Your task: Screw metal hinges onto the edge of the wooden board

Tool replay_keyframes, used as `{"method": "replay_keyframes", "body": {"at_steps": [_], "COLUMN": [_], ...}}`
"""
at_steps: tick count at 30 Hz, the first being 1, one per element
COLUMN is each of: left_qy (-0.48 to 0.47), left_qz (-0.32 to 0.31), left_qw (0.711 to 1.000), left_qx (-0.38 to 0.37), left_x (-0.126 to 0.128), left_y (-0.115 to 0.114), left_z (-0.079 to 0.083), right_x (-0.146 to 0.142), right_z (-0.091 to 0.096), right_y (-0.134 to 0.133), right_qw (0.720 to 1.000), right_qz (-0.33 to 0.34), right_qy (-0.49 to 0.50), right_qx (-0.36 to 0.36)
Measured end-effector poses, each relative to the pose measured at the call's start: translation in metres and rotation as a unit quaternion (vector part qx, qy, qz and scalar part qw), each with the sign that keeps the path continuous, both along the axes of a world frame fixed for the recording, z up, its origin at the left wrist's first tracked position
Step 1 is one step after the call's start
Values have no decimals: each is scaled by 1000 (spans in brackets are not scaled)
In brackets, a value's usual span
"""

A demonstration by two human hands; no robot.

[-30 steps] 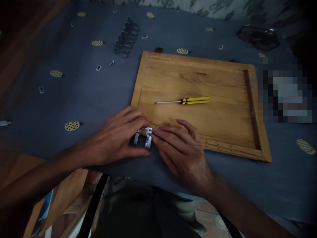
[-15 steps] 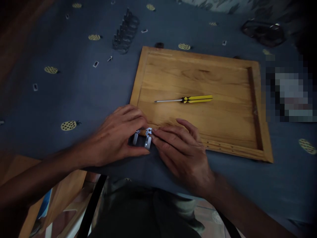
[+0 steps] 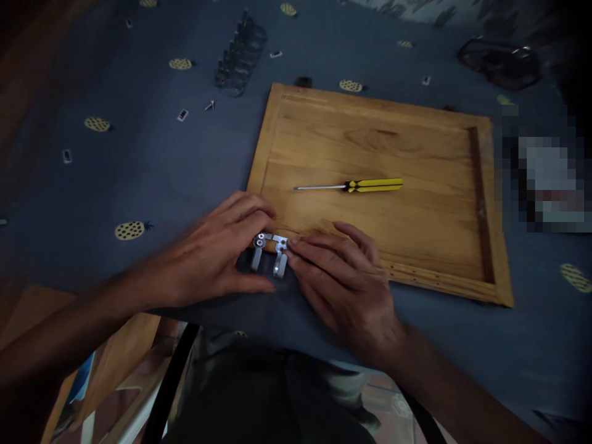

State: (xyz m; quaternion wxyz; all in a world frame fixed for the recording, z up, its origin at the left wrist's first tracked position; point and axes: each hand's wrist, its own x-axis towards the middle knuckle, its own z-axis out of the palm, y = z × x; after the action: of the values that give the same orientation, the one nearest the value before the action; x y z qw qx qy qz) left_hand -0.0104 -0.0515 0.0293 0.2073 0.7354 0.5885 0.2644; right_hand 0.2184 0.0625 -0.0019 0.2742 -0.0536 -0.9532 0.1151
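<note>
Dark blue cloth (image 3: 139,179) printed with small yellow pineapples covers the whole work surface, dimly lit. Toward the far left, a row of metal pieces (image 3: 238,55) stands on the cloth, with a single loose screw (image 3: 209,106) lying just in front of it. Nearer, the left hand (image 3: 217,259) comes in from the lower left with its fingers curled over the top and its thumb stretched below, so that it closes around a metal bracket (image 3: 271,250). This bracket sits at the near left corner of a wooden panel (image 3: 370,148), its flat part with two screw heads lying on the panel's edge and its two prongs hanging down over the cloth. The right hand (image 3: 342,283) meets it from the other side, fingers held together and laid flat along the panel's near edge, fingertips touching the bracket's right end. Its thumb is hidden underneath, so it cannot be told whether this hand pinches the piece or only presses against it. Beyond the hands, a screwdriver (image 3: 365,185) with a yellow and black handle lies across the middle of the panel, its tip pointing left, well apart from both hands. Far off at the upper right, a dark object (image 3: 497,61) rests on the cloth, too dim to make out.
</note>
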Motion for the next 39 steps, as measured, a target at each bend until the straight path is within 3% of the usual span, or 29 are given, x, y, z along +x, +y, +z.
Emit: {"method": "replay_keyframes", "body": {"at_steps": [18,39], "left_qy": [32,11], "left_qz": [12,23], "left_qw": [999,1000], "left_qx": [17,-3], "left_x": [7,7], "left_y": [1,3], "left_z": [-3,4], "right_x": [0,4], "right_z": [3,7], "right_y": [0,-5], "right_qw": [1000,995], "right_qz": [-6,-23], "right_qy": [-8,8], "right_qx": [18,-97]}}
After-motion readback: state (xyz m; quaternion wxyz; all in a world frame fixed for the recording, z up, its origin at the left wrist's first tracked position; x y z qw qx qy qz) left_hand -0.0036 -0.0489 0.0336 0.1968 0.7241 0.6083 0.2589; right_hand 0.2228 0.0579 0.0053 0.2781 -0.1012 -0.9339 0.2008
